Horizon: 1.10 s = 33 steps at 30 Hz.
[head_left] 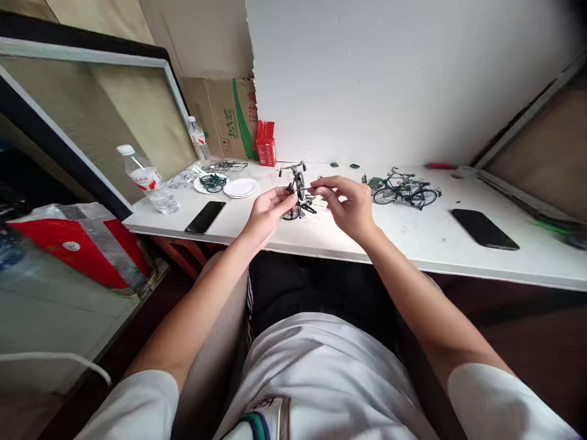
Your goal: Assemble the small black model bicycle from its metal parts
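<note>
A small black model bicycle (297, 190) stands over the white table (413, 238), near its front edge. My left hand (268, 211) grips the model at its left side, fingers pinched on the frame. My right hand (348, 205) is at the model's right side, its fingertips pinched on a thin small part by the frame. Which part that is, I cannot make out.
Finished green and dark model bicycles (403, 189) stand to the right. Two black phones (205, 217) (484, 228) lie on the table. White plates (241, 187), one with green parts (213, 182), two water bottles (149, 180), a red box (266, 145) and a cardboard box (229, 116) stand at the left back.
</note>
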Available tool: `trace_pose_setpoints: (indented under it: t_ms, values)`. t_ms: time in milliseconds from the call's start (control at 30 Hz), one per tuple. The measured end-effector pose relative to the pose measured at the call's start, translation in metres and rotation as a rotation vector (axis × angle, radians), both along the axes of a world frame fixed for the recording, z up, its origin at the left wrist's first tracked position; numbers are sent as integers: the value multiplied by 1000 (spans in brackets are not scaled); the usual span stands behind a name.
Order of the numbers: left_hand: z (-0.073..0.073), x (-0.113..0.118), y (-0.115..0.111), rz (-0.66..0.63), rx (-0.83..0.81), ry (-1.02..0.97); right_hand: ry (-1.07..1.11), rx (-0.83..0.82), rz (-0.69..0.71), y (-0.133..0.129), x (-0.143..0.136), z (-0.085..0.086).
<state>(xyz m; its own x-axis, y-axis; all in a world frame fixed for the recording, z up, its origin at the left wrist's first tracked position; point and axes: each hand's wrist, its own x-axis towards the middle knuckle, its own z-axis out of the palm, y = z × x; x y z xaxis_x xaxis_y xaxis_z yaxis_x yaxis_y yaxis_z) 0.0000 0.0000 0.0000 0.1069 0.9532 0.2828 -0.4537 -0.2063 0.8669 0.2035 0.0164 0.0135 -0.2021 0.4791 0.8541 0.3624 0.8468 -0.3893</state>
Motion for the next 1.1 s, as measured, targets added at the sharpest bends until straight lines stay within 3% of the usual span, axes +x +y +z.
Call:
trace_pose_setpoints:
  t_ms: [333, 767, 1100]
  values:
    - [2, -2, -2, 9, 21, 33, 8, 8, -15, -2, -1, 0]
    - [2, -7, 2, 66, 13, 63, 0, -114, 32, -4, 1, 1]
    - [-1, -8, 3, 58, 30, 90, 18, -15, 31, -6, -1, 4]
